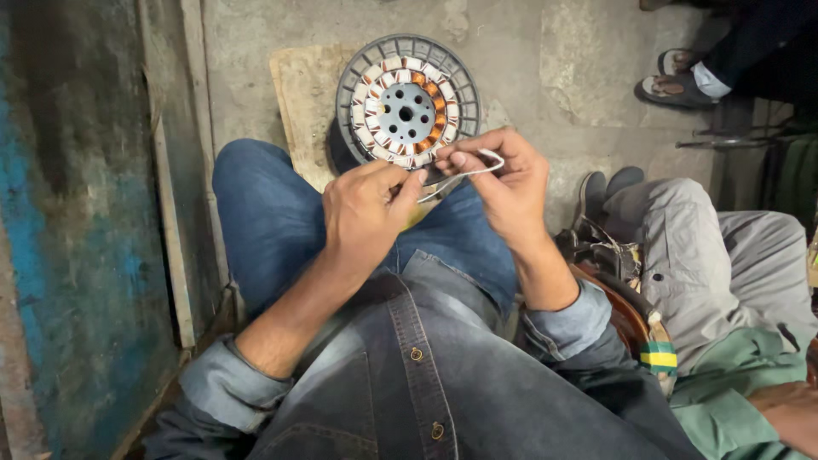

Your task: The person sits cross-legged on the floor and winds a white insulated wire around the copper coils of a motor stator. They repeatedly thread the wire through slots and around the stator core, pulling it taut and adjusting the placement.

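Observation:
A round motor stator (407, 104) with copper windings, white insulation and a grey slotted rim rests against my knees on a piece of cardboard (300, 102). My left hand (368, 209) and my right hand (503, 183) are held together just below it. Both pinch a thin white sleeve or wire (477, 170) bent into a loop. My right hand's fingertips hold the looped end. The tips of my left thumb and forefinger grip the other end, over my jeans (273, 213).
A blue-stained wall (68, 221) runs close on the left. On the right sits another person in grey trousers (707, 247) and a green shirt. A sandalled foot (673, 85) of a further person shows at top right. The floor is bare concrete (579, 51).

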